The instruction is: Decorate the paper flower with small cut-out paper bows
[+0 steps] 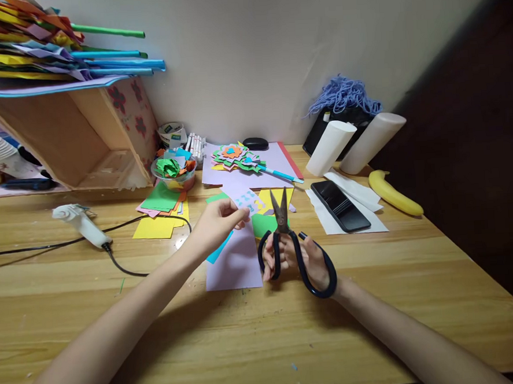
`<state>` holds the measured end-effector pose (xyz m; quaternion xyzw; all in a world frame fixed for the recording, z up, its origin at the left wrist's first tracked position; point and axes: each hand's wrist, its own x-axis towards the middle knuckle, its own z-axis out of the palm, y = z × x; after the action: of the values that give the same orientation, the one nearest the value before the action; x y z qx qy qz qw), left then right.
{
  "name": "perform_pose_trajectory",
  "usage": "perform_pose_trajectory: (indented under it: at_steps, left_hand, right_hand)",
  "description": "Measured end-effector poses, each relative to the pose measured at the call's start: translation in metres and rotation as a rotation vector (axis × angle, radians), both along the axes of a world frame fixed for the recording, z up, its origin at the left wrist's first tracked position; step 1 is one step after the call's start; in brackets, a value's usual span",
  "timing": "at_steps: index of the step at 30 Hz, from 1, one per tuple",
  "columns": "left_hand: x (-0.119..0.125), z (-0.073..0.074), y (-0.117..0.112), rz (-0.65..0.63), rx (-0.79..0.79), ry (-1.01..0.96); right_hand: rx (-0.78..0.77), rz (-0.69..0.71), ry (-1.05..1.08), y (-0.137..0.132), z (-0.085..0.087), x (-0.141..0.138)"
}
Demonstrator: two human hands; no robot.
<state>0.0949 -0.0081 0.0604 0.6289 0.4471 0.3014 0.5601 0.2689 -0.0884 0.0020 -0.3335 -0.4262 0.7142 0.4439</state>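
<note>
Beyond the left fingers (239, 217), pinching patterned paper (245, 198), paper flowers (230, 152) are lying assembled; right fingers (269, 258) are gripping spread-bladed scissors (282, 227), cutting apparently being unfinished.

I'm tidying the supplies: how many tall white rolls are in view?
2: one tall white roll behind the phone, and a second roll right of the first, near the banana. More could be hidden.

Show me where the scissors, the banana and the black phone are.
Scissors (281, 223): head view, near the pivot.
Banana (394, 195): head view, middle of the peel.
Black phone (341, 206): head view, mid-screen.
</note>
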Motion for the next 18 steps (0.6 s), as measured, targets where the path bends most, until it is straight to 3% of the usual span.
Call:
perform_pose_trajectory:
  at_steps: [5, 13, 18]
  left_hand:
    - [-0.002, -0.002, 0.004, 0.131, -0.006, -0.064]
    - [0.006, -0.010, -0.008, -0.006, -0.087, -0.067]
    - [0.008, -0.015, -0.011, -0.006, -0.119, -0.049]
  right_hand:
    - [0.000, 0.143, -0.093, -0.006, -0.009, 0.000]
    - [0.016, 0.166, -0.132, -0.011, -0.013, -0.001]
    - [0.011, 0.144, -0.142, -0.012, -0.014, -0.002]
